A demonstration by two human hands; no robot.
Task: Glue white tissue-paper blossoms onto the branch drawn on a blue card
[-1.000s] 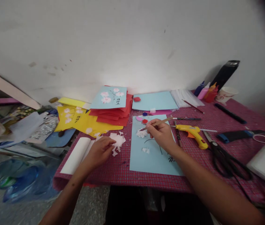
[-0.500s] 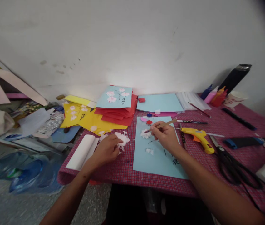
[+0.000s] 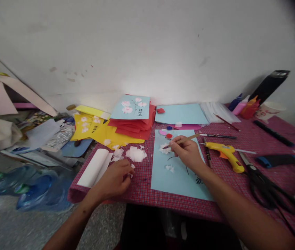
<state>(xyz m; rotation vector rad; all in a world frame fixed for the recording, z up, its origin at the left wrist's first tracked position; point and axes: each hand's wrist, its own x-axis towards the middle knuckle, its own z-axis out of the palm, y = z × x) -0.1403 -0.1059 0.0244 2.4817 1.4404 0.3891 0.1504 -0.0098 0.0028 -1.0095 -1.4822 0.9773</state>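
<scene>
My right hand (image 3: 187, 151) is closed round a paintbrush (image 3: 182, 140) with a light wooden handle. Its dark tip touches or hovers just over a white torn-paper blossom (image 3: 164, 149) on a light blue sheet (image 3: 163, 180). A smaller white paper cluster (image 3: 169, 168), dark painted stems and black characters, partly under my forearm, are on that sheet. Above the blossom are pink, blue and red dabs of paint (image 3: 168, 136). My left hand (image 3: 117, 178) has its fingers curled together, a small white paper scrap (image 3: 132, 167) at the fingertips. Torn white paper (image 3: 137, 154) lies just beyond it.
A tissue roll (image 3: 93, 168) lies left. Behind are red sheets (image 3: 134, 129) topped by a blue blossom card (image 3: 129, 104), and yellow sheets (image 3: 126, 135). To the right lie a yellow glue gun (image 3: 224, 152), black scissors (image 3: 264, 184), brushes and paint bottles (image 3: 248, 108).
My left hand has drawn back from the torn paper towards me, its fingers now curled with a scrap. The right hand keeps the brush at the blossom. The whole view has shifted slightly.
</scene>
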